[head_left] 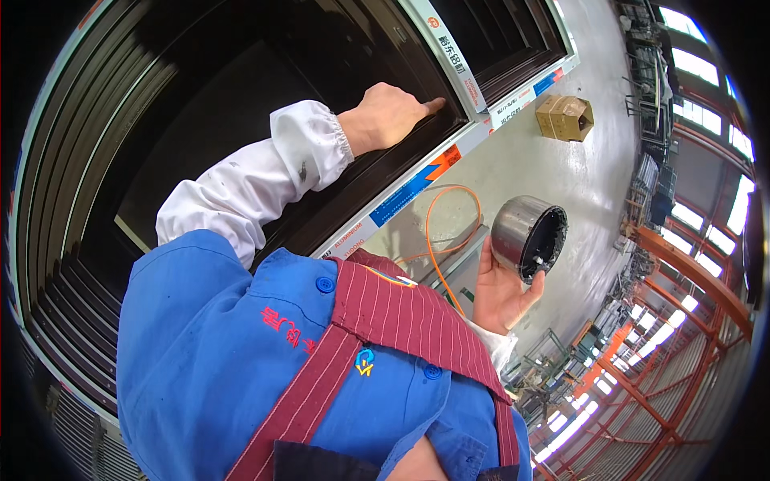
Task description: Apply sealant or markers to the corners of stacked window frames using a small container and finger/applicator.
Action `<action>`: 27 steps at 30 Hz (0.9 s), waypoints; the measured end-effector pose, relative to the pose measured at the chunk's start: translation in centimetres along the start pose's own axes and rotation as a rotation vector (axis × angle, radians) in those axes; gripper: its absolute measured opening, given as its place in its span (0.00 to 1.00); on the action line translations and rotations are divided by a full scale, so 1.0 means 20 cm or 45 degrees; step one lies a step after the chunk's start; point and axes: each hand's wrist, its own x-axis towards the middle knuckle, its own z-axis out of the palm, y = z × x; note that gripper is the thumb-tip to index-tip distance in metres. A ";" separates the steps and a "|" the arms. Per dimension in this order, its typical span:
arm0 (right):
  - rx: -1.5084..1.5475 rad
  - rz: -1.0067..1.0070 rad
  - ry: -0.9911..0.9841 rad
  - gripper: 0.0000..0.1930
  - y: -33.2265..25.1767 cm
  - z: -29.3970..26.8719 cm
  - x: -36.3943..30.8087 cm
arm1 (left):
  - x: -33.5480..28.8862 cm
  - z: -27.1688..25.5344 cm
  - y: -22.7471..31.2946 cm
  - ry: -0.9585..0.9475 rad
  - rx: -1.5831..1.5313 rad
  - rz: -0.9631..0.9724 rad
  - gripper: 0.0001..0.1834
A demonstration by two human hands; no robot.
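My left hand (387, 116) reaches over the dark brown framed panel (337, 64). Its index finger is stretched out with the tip at the inner edge near a corner, and the other fingers look curled in, with nothing visible in them. In my right hand (504, 293) is a round metal pot (520, 232), held from below with thumb and fingers around its side. The pot is tilted, its mouth toward the right. Black residue coats its rim and inside, with a few pale bits near the lower edge.
Printed protective tape (405, 196) covers the frame's outer edge. Past the crossbar (449, 56) is another dark panel section (501, 36). An orange hose (431, 224) loops over the grey floor (589, 48). A cardboard box (565, 119) stands beyond. Racks and orange beams (694, 276) lie to the right.
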 end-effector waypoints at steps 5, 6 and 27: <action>0.008 0.003 -0.003 0.34 0.00 0.01 -0.01 | -0.03 -0.01 -0.03 -0.071 -0.062 0.173 0.36; -0.009 -0.007 0.013 0.34 0.00 0.01 -0.01 | -0.03 0.02 -0.04 -0.069 -0.063 0.175 0.36; -0.024 0.015 0.006 0.34 0.01 0.03 -0.01 | 0.15 0.06 -0.17 -0.146 -0.078 0.577 0.49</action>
